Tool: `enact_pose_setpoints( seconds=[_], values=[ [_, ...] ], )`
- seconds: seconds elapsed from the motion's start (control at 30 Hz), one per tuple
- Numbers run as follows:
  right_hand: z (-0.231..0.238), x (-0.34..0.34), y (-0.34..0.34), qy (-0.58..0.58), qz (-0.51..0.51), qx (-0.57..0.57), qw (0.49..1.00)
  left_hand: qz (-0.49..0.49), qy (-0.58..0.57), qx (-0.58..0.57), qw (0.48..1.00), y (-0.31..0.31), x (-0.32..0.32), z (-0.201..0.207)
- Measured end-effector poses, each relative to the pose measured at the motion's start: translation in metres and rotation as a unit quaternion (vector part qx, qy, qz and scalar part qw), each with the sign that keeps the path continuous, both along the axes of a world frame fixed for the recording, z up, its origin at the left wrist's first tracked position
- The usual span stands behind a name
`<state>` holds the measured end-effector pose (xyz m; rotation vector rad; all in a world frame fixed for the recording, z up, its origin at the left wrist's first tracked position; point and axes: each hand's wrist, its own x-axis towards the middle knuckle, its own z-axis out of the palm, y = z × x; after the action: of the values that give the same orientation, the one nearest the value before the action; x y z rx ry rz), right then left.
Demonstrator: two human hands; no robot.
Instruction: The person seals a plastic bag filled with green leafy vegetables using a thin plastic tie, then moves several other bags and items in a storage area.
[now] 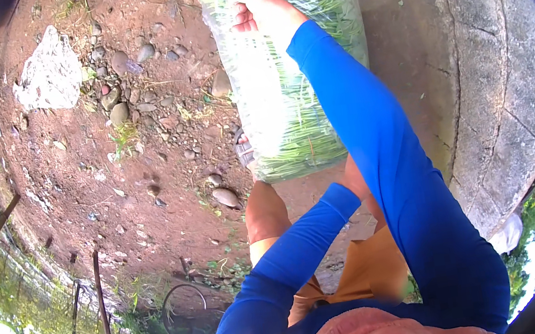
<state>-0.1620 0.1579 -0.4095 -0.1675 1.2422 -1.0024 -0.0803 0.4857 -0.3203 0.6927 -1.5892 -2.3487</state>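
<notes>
Your right hand (262, 10) has its fingers clamped near the top of the clear plastic bag of long green stalks (290, 82) hanging over the red dirt ground (111, 175); bulky, soft and slippery, so support its bottom, where your left hand seems hidden.
</notes>
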Motion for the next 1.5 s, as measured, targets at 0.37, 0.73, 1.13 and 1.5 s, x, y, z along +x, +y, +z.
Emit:
enact_pose_setpoints(
  seconds=[0.37,0.73,1.13,1.5],
  values=[
    [0.038,-0.024,0.031,0.228,0.311,-0.039,0.922,-0.077,-0.107,-0.327,0.936,-0.015,0.004,0.006],
    [-0.003,-0.118,0.047,0.75,0.309,-0.372,0.45,-0.071,-0.247,-0.277,0.926,-0.038,-0.006,0.025],
    [0.061,-0.154,0.079,0.681,0.498,-0.152,0.514,0.094,-0.244,-0.256,0.931,-0.109,0.001,0.02],
    [0.09,-0.121,0.041,0.667,0.514,-0.127,0.525,-0.155,-0.16,-0.519,0.825,-0.385,-0.027,-0.066]
  ],
)
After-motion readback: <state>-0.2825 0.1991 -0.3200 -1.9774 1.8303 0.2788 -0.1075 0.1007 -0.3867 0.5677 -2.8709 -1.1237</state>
